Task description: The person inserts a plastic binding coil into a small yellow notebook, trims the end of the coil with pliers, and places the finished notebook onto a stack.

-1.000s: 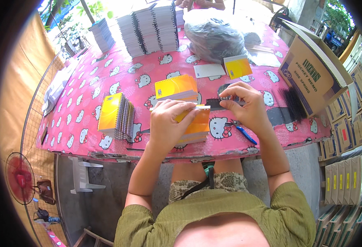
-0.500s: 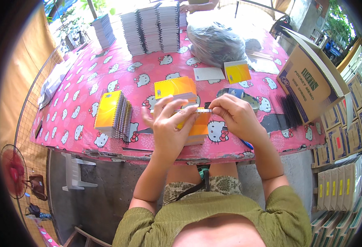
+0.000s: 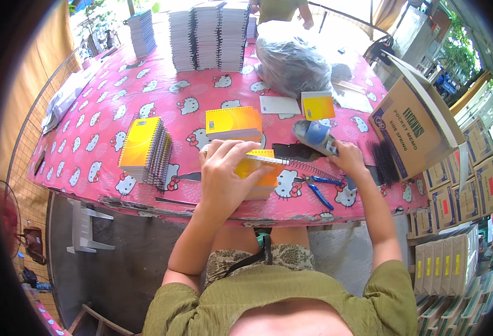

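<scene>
My left hand [image 3: 224,171] grips a small notebook [image 3: 260,159] edge-on, thumb below and fingers above. From its right end a dark spiral wire [image 3: 313,169] sticks out toward my right hand. My right hand [image 3: 348,159] is closed, its fingertips at the near end of a blue-and-grey rounded tool [image 3: 313,134] lying on the table. Below the wire rest blue-handled pliers [image 3: 319,196]. Under the held notebook is a stack of orange-yellow covered pads [image 3: 266,182]; another orange-yellow stack [image 3: 232,120] stands just beyond it.
Spiral-bound yellow notebooks [image 3: 143,148] are piled at left. Tall notebook stacks [image 3: 207,39] and a plastic-wrapped bundle [image 3: 291,59] stand at the back. Loose black spirals [image 3: 382,159] lie beside an open cardboard box [image 3: 417,123] on the right. Another person [image 3: 280,10] stands across the table.
My right hand has left the notebook's end and moved right to the blue-and-grey tool. The spiral wire and pliers now show. My left hand still holds the notebook.
</scene>
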Action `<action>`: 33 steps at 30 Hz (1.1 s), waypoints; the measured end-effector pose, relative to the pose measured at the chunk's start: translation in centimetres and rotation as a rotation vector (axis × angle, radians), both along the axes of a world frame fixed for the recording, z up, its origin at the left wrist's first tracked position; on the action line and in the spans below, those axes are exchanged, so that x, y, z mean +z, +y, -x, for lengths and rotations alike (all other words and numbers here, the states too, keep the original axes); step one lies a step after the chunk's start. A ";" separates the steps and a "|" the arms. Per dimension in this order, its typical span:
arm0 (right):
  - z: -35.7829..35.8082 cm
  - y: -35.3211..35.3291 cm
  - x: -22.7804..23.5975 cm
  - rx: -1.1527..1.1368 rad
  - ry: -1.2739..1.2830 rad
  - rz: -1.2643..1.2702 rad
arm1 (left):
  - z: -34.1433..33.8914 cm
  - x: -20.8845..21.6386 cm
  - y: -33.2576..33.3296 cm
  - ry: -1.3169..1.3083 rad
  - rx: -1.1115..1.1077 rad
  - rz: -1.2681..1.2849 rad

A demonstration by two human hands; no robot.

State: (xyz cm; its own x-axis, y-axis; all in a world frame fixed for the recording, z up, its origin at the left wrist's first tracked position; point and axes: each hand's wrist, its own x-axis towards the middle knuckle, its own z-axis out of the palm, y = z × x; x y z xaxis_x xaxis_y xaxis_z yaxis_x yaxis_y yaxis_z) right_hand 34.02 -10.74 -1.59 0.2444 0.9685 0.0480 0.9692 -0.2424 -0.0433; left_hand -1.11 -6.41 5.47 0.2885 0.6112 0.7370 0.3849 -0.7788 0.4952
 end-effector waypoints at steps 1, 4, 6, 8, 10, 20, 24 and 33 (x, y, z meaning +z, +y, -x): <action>-0.4 0.4 0.3 -0.052 0.022 -0.024 | -0.2 -0.1 0.1 0.009 -0.002 -0.002; 2.5 1.6 2.2 -0.010 0.311 -0.234 | -0.1 -0.6 0.1 0.037 -0.001 0.010; 4.7 2.0 4.9 0.281 0.761 -0.557 | -0.2 -0.5 0.0 0.018 0.000 0.028; 7.7 1.0 6.6 0.528 1.446 -0.405 | -0.3 -0.6 0.2 0.007 0.005 0.013; 8.7 1.5 7.0 0.590 1.407 -0.259 | -0.5 -0.6 0.5 -0.015 -0.004 0.017; 10.3 4.6 8.3 0.396 0.757 -0.290 | 0.4 -0.1 0.7 -0.041 -0.035 0.140; 12.0 3.7 8.5 0.443 1.312 -0.264 | 1.6 -1.5 1.3 -0.193 0.025 0.198; 13.7 7.5 8.8 0.500 0.594 -0.311 | 2.9 -3.6 1.5 -0.713 -0.206 0.606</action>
State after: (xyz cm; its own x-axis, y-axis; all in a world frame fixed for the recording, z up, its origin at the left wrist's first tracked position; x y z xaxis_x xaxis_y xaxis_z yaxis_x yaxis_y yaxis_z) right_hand 20.34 -3.26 7.17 -0.1418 0.9333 0.3300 0.7540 0.3178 -0.5749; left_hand -3.98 -4.91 1.92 0.0383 0.9337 0.3560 -0.2784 -0.3322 0.9012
